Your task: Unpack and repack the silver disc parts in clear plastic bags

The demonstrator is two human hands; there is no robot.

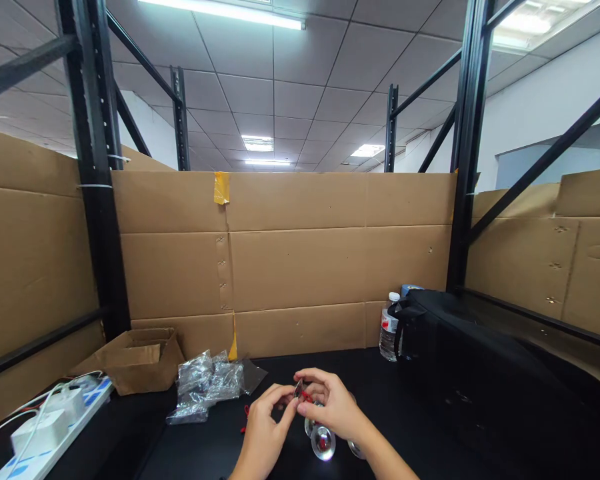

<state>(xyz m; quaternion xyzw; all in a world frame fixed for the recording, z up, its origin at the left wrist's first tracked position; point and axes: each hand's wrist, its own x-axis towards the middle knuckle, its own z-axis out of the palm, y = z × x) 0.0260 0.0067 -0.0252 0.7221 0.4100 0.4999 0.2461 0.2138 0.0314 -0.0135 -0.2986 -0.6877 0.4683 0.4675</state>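
- Power strip [45, 433] — far left of the hands, at the table edge, white adapters plugged in, cables trailing off left.
- Cardboard box [137, 360] — left of the hands and further back, against the cardboard wall, flaps open so its inside is reachable.
- Plastic bags [207, 383] — just left of the hands, a crumpled clear heap, within easy reach.
- Left hand [265, 427] — meets the right over a small shiny part [299, 389]; fingertips pinch it.
- Right hand [330, 403] — curled against the left, fingers closed on the same part and a red bit; both hold it above the table, near the eyes.
- Round lenses [323, 443] — directly below the hands, on the black table.
- Bottle [389, 330] — right of the hands and further back, upright, beside a black bag [460, 360].
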